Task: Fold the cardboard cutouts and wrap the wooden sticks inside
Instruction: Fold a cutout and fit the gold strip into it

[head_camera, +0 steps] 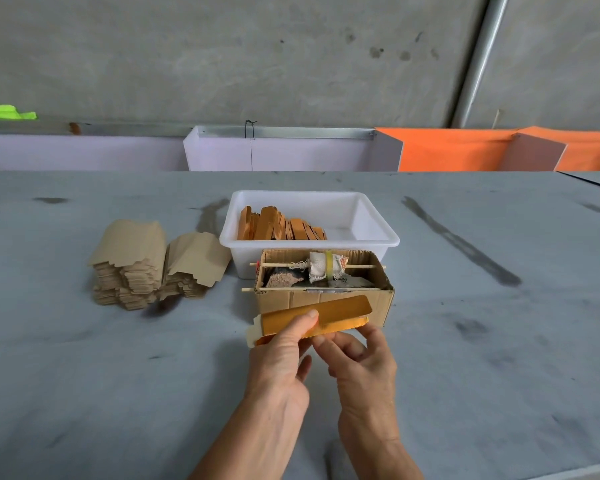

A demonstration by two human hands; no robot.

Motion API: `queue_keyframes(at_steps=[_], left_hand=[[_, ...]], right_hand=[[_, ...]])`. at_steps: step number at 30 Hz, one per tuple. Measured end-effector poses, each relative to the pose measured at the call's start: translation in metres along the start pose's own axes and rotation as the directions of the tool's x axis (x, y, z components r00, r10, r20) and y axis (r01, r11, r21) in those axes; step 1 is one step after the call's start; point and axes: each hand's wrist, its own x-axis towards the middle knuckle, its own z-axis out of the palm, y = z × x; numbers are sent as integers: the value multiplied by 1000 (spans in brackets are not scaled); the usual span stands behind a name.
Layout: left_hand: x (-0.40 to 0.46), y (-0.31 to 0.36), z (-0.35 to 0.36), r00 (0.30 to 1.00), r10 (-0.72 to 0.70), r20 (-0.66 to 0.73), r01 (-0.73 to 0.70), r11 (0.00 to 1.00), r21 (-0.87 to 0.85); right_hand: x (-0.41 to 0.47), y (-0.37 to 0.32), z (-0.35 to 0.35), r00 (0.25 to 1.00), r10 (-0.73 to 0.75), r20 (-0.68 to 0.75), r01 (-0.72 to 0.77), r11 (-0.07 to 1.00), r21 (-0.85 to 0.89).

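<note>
Cardboard cutout [314, 318], glossy gold on one face and plain tan at its notched left end, was held just above the grey table [84, 375], pinched between the left hand [284, 351] and right hand [359, 358]. Behind it stood a corrugated box [326, 299], then a white plastic tub [309, 230] of flat orange wooden sticks [278, 226]; stacked tan cutouts [153, 261] lay left.

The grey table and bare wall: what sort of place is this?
Probably a small packing workshop: stacks of tan cardboard cutouts, a white plastic tub of orange wooden sticks, a concrete wall.
</note>
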Motion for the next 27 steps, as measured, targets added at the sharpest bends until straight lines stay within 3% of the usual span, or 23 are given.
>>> queue_keyframes(at_steps=[7, 14, 21, 27], left_hand=[[-2, -3, -2, 1000, -11, 25, 10, 999, 34], [-3, -5, -5, 1000, -23, -5, 24, 999, 48], [-3, -11, -6, 998, -28, 59, 24, 998, 61], [-3, -10, -19, 990, 95, 103, -103, 992, 79]], right_hand=[[0, 3, -1, 998, 63, -9, -62, 996, 57], [-2, 1, -5, 972, 231, 33, -233, 969, 85], [3, 3, 3, 896, 443, -45, -404, 851, 334], [11, -4, -6, 933, 313, -177, -299, 949, 106]])
